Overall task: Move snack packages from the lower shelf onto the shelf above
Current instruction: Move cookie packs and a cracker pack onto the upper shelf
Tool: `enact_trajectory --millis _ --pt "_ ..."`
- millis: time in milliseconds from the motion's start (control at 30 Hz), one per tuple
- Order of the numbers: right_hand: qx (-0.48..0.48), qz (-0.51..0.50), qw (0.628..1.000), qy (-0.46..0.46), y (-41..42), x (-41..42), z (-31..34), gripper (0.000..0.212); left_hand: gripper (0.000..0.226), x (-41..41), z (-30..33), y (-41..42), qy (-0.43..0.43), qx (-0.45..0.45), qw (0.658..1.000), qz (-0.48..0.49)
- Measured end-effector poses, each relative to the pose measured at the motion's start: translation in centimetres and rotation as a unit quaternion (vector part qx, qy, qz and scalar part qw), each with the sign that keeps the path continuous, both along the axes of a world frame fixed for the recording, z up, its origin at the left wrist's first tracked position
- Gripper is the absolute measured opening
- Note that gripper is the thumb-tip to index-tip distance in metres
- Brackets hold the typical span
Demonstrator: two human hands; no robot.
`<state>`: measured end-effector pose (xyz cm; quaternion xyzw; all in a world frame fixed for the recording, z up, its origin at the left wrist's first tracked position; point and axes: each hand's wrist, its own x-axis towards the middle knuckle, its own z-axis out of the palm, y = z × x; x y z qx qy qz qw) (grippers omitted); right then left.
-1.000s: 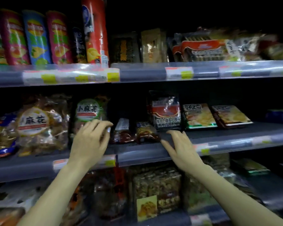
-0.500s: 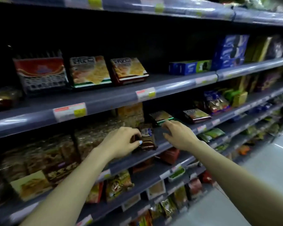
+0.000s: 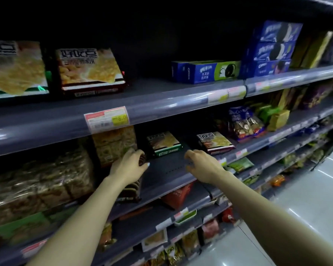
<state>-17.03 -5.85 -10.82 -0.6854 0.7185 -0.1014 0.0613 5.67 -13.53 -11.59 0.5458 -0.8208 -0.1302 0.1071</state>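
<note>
My left hand point(image 3: 128, 167) is shut on a dark brown snack package point(image 3: 132, 189), which hangs below the palm over the lower shelf point(image 3: 167, 171). My right hand point(image 3: 204, 165) hovers open just above that shelf, fingers spread and holding nothing. Behind the hands lie a green-edged cracker pack point(image 3: 164, 144) and a red-edged cracker pack point(image 3: 214, 142). The shelf above point(image 3: 152, 96) carries two larger cracker packs point(image 3: 90, 72) at its left, with a bare stretch beside them.
Blue cookie boxes point(image 3: 206, 71) lie and stack at the right of the upper shelf. Large clear bags of snacks point(image 3: 37, 181) fill the lower shelf at my left. A price label point(image 3: 107, 118) hangs on the upper rail. More stocked shelves run below, and shiny floor lies at the right.
The view has swung right along the aisle and closer to the shelves. My left hand still holds the brown package, now lower on the shelf. My right hand stays spread beside it.
</note>
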Motion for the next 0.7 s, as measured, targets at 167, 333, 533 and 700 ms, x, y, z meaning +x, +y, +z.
enact_trajectory --millis 167,333,533,700 --pt "0.024 0.026 0.999 -0.021 -3.9 -3.2 -1.2 0.043 0.063 -0.8 -1.6 -1.3 -0.045 0.061 0.984 0.16" --pt "0.025 0.033 0.995 -0.095 -7.5 -5.0 -2.6 0.053 0.07 -1.2 -2.8 -1.8 0.018 0.141 0.949 0.283" --pt "0.071 -0.029 0.97 -0.229 -13.2 -5.4 -4.6 0.066 0.078 -1.9 -2.6 -2.2 0.13 0.219 0.902 0.348" --pt "0.12 -0.07 0.943 -0.304 -17.1 -5.4 -5.5 0.086 0.089 -1.5 -2.6 -2.7 0.197 0.259 0.877 0.354"
